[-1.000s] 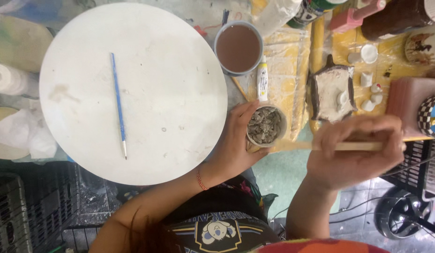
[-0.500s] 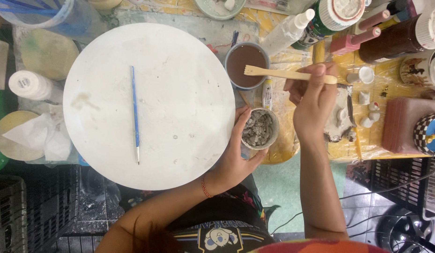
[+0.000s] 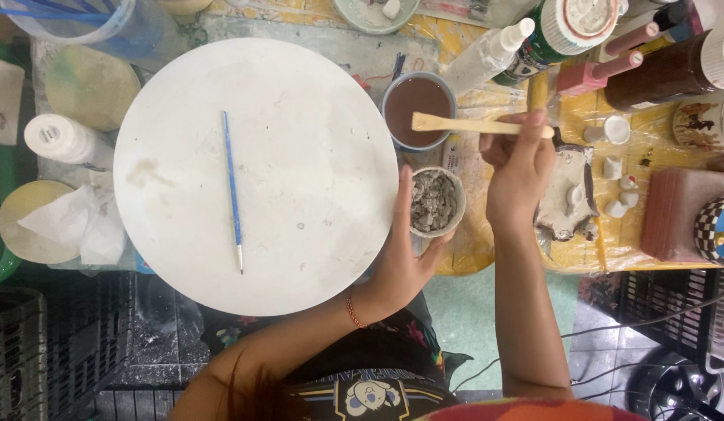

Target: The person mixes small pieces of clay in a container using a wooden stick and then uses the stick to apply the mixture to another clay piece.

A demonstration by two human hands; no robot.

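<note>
A craft or pottery workshop: a round white work board (image 3: 256,168) fills the centre, paint bottles (image 3: 568,27) crowd the upper right, brushes stand in a tub (image 3: 89,23) upper left.

A blue-handled brush (image 3: 232,190) lies on the white round board (image 3: 315,117); the cup (image 3: 417,110) holds brown liquid, the small pot (image 3: 437,202) grey bits, the stick (image 3: 471,125) is pale wood.

A small grey cup (image 3: 436,201) of crumbly grey material sits upright at centre frame; a flat wooden stick (image 3: 471,125) lies level above it, tip over a brown-filled cup (image 3: 415,105).
</note>
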